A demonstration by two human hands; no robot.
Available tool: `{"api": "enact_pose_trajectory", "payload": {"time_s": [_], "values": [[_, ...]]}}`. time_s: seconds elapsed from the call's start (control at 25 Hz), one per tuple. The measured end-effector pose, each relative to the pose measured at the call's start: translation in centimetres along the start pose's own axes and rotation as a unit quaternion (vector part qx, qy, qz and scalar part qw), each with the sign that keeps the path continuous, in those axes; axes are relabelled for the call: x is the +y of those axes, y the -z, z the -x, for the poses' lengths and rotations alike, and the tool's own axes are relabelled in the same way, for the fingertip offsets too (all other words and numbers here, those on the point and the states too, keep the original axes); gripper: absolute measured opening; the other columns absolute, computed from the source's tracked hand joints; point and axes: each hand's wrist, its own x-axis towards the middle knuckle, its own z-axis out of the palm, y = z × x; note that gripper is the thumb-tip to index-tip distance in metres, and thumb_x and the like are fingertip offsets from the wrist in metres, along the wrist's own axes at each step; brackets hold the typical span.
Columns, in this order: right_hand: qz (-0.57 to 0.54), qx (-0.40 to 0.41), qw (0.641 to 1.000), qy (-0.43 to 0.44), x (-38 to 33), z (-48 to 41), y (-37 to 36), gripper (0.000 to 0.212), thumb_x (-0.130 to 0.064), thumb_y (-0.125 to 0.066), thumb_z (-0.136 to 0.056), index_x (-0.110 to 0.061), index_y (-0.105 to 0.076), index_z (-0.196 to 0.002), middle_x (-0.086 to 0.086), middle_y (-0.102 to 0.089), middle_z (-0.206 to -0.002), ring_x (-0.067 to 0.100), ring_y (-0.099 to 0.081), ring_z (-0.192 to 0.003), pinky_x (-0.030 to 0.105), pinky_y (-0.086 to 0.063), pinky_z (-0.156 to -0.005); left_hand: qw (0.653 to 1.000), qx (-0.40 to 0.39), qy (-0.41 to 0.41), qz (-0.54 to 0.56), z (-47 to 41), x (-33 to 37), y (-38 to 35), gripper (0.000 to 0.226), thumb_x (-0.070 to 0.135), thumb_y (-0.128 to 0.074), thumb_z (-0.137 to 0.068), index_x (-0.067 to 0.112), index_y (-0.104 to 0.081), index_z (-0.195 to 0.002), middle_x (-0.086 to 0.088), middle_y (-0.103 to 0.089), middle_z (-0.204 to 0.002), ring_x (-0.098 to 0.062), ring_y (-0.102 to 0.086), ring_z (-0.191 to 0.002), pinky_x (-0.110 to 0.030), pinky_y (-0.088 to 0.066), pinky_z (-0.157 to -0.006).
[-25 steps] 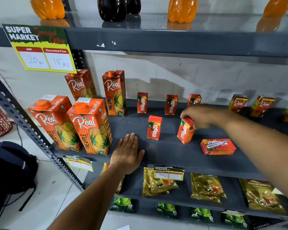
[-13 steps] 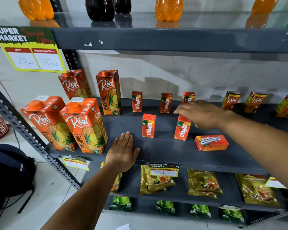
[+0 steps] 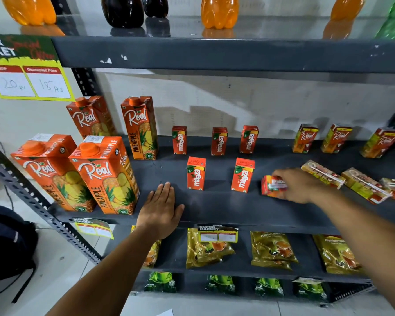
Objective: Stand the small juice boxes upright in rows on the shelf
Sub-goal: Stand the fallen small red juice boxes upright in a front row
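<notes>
Juice box (image 3: 273, 185) lies flat, long axis sideways, under right hand (image 3: 299, 185).

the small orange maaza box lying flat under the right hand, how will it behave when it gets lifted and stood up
The small orange Maaza juice box is a squared carton, so it probably stays stiff in the right hand and will not roll. It looks small enough to lift easily. Once upright it stands tall on a narrow base, like the front-row Maaza box, so a nudge could tip it.
</notes>
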Motion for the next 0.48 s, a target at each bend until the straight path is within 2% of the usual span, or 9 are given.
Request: {"api": "enact_pose_trajectory", "payload": {"time_s": [0.08, 0.16, 0.2, 0.28, 0.32, 0.4, 0.48], "values": [[-0.142, 0.156, 0.976, -0.059, -0.2, -0.2, -1.0, 0.054, -0.032, -0.080, -0.070, -0.018, -0.057, -0.117, 0.009, -0.065, -0.112, 0.023, -0.060, -0.095, 0.030, -0.042, -0.076, 1.000, 0.000, -0.002, 0.002, -0.1, -0.1, 0.0, 0.074, 0.056, -0.011, -0.095, 0.009, -0.002, -0.151, -0.007, 0.000, -0.162, -0.020, 0.005, -0.148, -0.036, 0.004, -0.117], [-0.270, 0.291, 0.911, -0.113, -1.2, -0.5, -2.3, 0.044, -0.026, -0.083, -0.067, -0.015, -0.059, -0.101, 0.010, -0.068, -0.100, 0.021, -0.058, -0.083, 0.028, -0.039, -0.071, 1.000, -0.003, -0.004, 0.002, -0.1, -0.1, 0.0, 0.075, 0.056, -0.011, -0.095, 0.008, -0.002, -0.151, -0.007, 0.001, -0.162, -0.021, 0.006, -0.148, -0.036, 0.005, -0.117], [-0.320, 0.326, 0.878, -0.142, -1.8, -0.7, -3.1, 0.044, -0.024, -0.085, -0.065, -0.014, -0.057, -0.098, 0.011, -0.067, -0.099, 0.022, -0.059, -0.082, 0.028, -0.039, -0.071, 1.000, -0.003, -0.005, 0.002, 0.0, -0.1, 0.0, 0.074, 0.056, -0.012, -0.095, 0.008, -0.002, -0.151, -0.007, 0.001, -0.162, -0.021, 0.005, -0.148, -0.035, 0.006, -0.116], [-0.380, 0.357, 0.832, -0.189, -2.7, -1.0, -4.3, 0.051, -0.023, -0.087, -0.061, -0.011, -0.055, -0.099, 0.014, -0.066, -0.102, 0.029, -0.062, -0.092, 0.031, -0.043, -0.074, 1.000, 0.002, -0.005, 0.004, 0.0, -0.1, 0.0, 0.073, 0.055, -0.014, -0.096, 0.007, -0.003, -0.151, -0.008, 0.000, -0.162, -0.021, 0.005, -0.148, -0.035, 0.006, -0.116], [-0.391, 0.365, 0.821, -0.201, -3.0, -1.0, -4.7, 0.055, -0.023, -0.088, -0.061, -0.009, -0.054, -0.102, 0.016, -0.065, -0.104, 0.032, -0.062, -0.095, 0.031, -0.044, -0.076, 1.000, 0.004, -0.005, 0.003, 0.0, -0.1, 0.0, 0.073, 0.054, -0.015, -0.096, 0.007, -0.003, -0.151, -0.008, -0.001, -0.162, -0.021, 0.004, -0.148, -0.035, 0.006, -0.116], [-0.397, 0.365, 0.817, -0.205, -3.1, -1.0, -5.1, 0.061, -0.025, -0.088, -0.060, -0.007, -0.052, -0.106, 0.018, -0.062, -0.108, 0.034, -0.061, -0.100, 0.033, -0.046, -0.080, 1.000, 0.007, -0.006, 0.002, 0.0, -0.1, 0.0, 0.072, 0.054, -0.016, -0.097, 0.007, -0.004, -0.151, -0.008, -0.002, -0.162, -0.022, 0.003, -0.148, -0.035, 0.005, -0.115], [-0.402, 0.347, 0.825, -0.192, -3.0, -0.8, -4.7, 0.073, -0.031, -0.088, -0.060, -0.006, -0.049, -0.116, 0.018, -0.057, -0.118, 0.032, -0.057, -0.110, 0.038, -0.048, -0.090, 1.000, 0.010, -0.006, -0.003, -0.1, -0.2, -0.2, 0.072, 0.054, -0.015, -0.096, 0.007, -0.005, -0.151, -0.008, -0.003, -0.162, -0.022, 0.002, -0.148, -0.035, 0.005, -0.116]]}}
